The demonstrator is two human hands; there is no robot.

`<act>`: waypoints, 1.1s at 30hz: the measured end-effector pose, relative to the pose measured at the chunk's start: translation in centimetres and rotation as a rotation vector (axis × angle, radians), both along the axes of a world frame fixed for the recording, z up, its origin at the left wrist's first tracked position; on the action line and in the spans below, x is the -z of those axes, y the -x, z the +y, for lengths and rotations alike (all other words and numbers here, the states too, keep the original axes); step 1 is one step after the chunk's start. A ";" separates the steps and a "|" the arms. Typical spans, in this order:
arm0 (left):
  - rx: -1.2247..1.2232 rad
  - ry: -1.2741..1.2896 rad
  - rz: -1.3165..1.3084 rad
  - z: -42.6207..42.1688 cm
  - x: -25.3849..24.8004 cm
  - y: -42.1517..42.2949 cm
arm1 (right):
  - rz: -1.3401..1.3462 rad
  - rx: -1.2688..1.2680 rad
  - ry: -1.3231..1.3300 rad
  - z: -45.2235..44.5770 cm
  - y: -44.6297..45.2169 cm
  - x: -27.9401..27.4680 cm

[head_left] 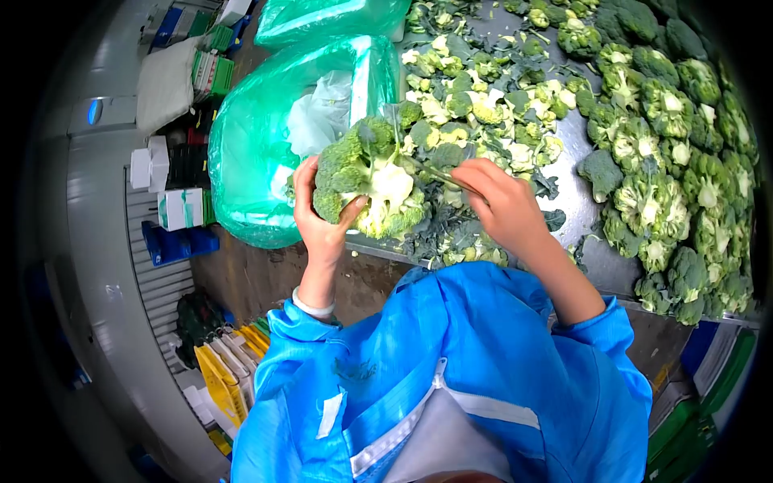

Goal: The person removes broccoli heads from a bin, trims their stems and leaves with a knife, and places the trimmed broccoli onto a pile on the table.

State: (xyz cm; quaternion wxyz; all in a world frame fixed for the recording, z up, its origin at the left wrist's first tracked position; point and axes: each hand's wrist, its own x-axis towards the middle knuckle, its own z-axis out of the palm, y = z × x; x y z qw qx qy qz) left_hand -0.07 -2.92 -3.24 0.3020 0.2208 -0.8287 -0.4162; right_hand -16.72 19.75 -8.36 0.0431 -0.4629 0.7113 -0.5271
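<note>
A large head of broccoli (390, 183) rests in my left hand (322, 217), its pale cut stem side turned toward me and to the right. The fingers wrap its left edge while the thumb presses on the underside. My right hand (506, 203) is closed around a thin knife (439, 173), whose blade points left at the broccoli's stalks. Whether the tip touches the stalks I cannot tell. Beneath and beyond the hands, trimmed broccoli florets (487, 105) and leaf scraps cover the metal table (573, 161).
Left of the table stands a crate lined with green plastic (254, 161), a clear bag (320, 113) inside it. Another green-lined crate (322, 20) sits beyond. Whole broccoli heads (652, 185) are piled at the right. Yellow crates (221, 382) stand on the floor at lower left.
</note>
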 end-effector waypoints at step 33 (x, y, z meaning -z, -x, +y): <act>0.051 0.345 -0.069 0.7 -2.0 -1.6 | -0.161 -0.003 -0.220 2.2 -2.7 6.0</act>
